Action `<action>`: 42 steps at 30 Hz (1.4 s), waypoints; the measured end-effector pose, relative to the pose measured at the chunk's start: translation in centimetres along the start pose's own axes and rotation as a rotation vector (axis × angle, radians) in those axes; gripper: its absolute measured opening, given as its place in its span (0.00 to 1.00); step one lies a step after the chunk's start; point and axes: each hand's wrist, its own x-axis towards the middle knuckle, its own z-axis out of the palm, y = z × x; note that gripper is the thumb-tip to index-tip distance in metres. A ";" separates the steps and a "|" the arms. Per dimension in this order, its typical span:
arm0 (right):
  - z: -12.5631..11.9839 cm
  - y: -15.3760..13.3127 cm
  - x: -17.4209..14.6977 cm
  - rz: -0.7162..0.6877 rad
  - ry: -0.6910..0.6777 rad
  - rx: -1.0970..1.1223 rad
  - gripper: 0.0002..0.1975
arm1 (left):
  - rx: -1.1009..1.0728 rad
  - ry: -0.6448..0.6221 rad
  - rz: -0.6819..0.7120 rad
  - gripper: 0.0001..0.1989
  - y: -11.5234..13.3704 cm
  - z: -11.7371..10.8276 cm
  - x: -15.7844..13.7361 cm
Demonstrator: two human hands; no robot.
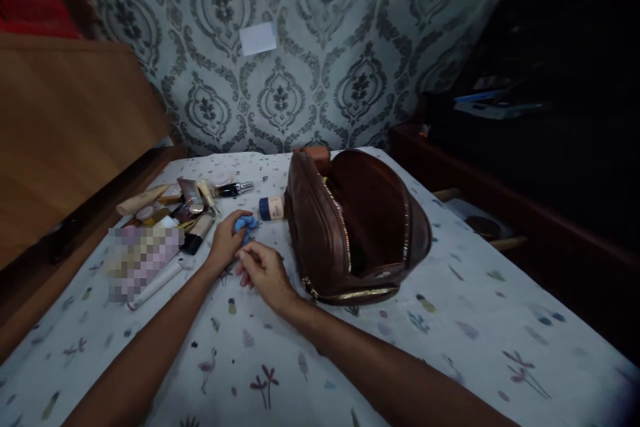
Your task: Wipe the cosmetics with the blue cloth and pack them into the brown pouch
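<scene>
My left hand (226, 238) is closed around a crumpled blue cloth-like piece (245, 227), which bunches out past the thumb and fingers. Just in front of it, my right hand (267, 272) is curled with its fingertips drawn together; whatever they may pinch is hidden. To the right of both hands a brown leather toiletry bag (317, 233) stands with its gold zipper wide apart and a dark interior. A small jar with a dark blue lid (271, 209) lies on its side against the bag. Left of my hands is a pile of cosmetics, including a tube (191, 195) and a black-capped bottle (199, 233).
A white patterned sheet (240, 373) covers the surface under everything. A black bottle with a silver end (236, 189) lies behind the pile. A brown object (316, 157) sits behind the bag. Wooden furniture (75, 107) rises at left; an open drawer (475, 220) is at right.
</scene>
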 end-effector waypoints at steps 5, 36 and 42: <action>0.0 -0.1 0.0 0.016 -0.004 0.026 0.14 | 0.151 0.056 0.007 0.22 0.4 -1.0 -0.6; 0.0 -0.5 -0.3 0.041 -0.025 -0.001 0.15 | 0.480 0.294 -0.139 0.15 -3.7 -6.1 0.1; 0.0 -0.5 -0.3 0.041 -0.031 -0.005 0.15 | 0.399 0.390 -0.163 0.14 -3.6 -6.5 0.3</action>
